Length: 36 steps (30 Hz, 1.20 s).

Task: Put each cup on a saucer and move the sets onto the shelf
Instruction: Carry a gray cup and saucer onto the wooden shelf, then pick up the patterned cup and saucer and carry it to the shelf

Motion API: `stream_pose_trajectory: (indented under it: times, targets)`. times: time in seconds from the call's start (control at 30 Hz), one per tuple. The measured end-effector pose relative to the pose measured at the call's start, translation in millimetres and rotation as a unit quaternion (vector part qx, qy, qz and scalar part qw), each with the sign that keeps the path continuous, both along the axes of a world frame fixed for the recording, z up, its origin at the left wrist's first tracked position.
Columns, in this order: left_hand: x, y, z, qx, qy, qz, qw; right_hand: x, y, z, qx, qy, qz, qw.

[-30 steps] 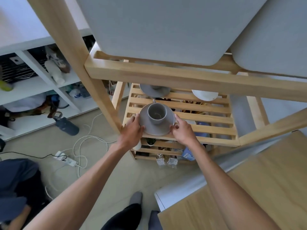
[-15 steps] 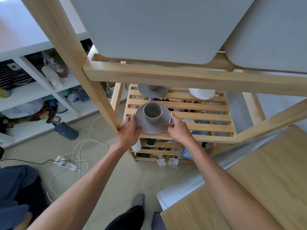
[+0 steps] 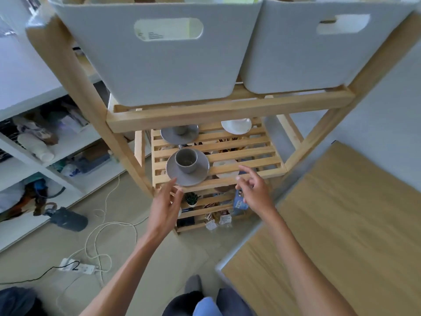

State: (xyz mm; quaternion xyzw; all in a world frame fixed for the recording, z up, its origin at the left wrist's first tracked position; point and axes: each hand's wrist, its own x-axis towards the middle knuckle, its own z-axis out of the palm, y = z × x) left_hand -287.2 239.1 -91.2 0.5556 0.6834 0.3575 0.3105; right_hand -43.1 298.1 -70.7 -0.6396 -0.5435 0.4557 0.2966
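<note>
A grey cup [image 3: 186, 160] stands upright on a grey saucer [image 3: 200, 174] at the front left of the slatted wooden shelf [image 3: 250, 153]. Behind it, partly hidden by the upper rail, sits a second grey cup-and-saucer set [image 3: 180, 132]. A white saucer [image 3: 237, 126] lies at the back right. My left hand [image 3: 165, 205] hovers just in front of the saucer, fingers apart and holding nothing. My right hand [image 3: 254, 190] is off to the saucer's right, also spread and free of it.
Two grey felt bins [image 3: 164, 53] fill the tier above. A lower tier holds a small plant [image 3: 192, 199] and packets. A wooden table [image 3: 341, 224] lies at the right. Cables and a power strip [image 3: 77, 267] trail on the floor; a white shelving unit [image 3: 68, 142] stands to the left.
Both hands have let go of the grey saucer and drawn back toward me. The cup and saucer stay on the shelf. The view has tilted up, showing the bins.
</note>
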Motion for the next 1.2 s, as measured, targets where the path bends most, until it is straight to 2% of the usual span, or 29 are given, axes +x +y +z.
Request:
stream_pose_trajectory:
  times: [0.33, 0.47, 0.6, 0.8, 1.0, 1.2]
  targets:
    - [112.8, -39.2, 25.1, -0.02, -0.077, -0.182, 0.98, 85.2, -124.2, 14.5, -0.003, 0.057, -0.165, 0.985]
    - [171.1, -54.1, 34.4, -0.013, -0.076, -0.218, 0.973, 142.3, -174.9, 13.7, 0.003, 0.086, -0.232, 0.969]
    - [241.4, -81.6, 40.1, -0.017, -0.049, -0.277, 0.96, 207.0, -242.7, 10.2, -0.002, 0.075, -0.293, 0.953]
    - [353.8, -120.3, 31.9, -0.019, -0.076, -0.325, 0.943, 302.5, -329.8, 8.1, -0.01, 0.074, -0.394, 0.916]
    - [442.5, -147.4, 17.7, -0.078, -0.107, -0.361, 0.923, 392.9, -370.8, -0.2, -0.024, 0.057, -0.489, 0.87]
    - [508.5, -150.3, 18.4, -0.073, -0.051, -0.411, 0.907, 444.7, -364.4, -7.5, -0.055, 0.046, -0.484, 0.872]
